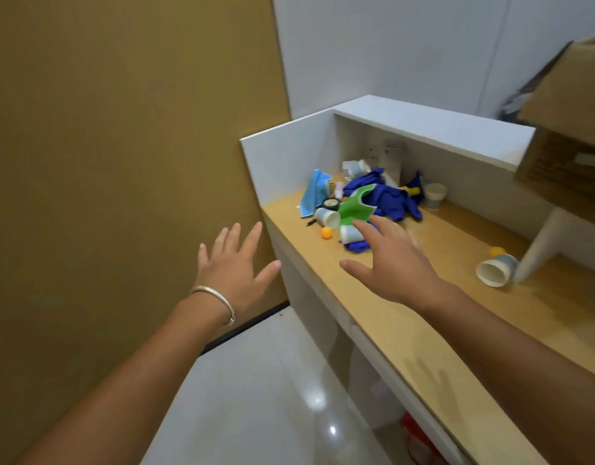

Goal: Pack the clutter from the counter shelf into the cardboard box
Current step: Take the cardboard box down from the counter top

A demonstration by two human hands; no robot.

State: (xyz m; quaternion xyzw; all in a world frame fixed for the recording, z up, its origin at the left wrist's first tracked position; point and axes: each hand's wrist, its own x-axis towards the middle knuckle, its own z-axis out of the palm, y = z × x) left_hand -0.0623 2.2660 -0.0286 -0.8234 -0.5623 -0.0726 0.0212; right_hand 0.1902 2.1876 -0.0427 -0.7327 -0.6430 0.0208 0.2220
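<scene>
Both my hands reach out, fingers spread and holding nothing: my left hand (235, 263), a bangle (219, 301) at its wrist, hangs over the floor, my right hand (395, 261) above the wooden table (423, 323). Past my fingertips the clutter lies heaped in the far left corner: a blue cloth (391, 196), a green bib (354, 204), a tipped paper cup (328, 218), an orange ball (326, 232). Another tipped cup (495, 270) lies near right. The cardboard box (571, 129) is cut off at the right edge. Small items behind the cloth blur.
</scene>
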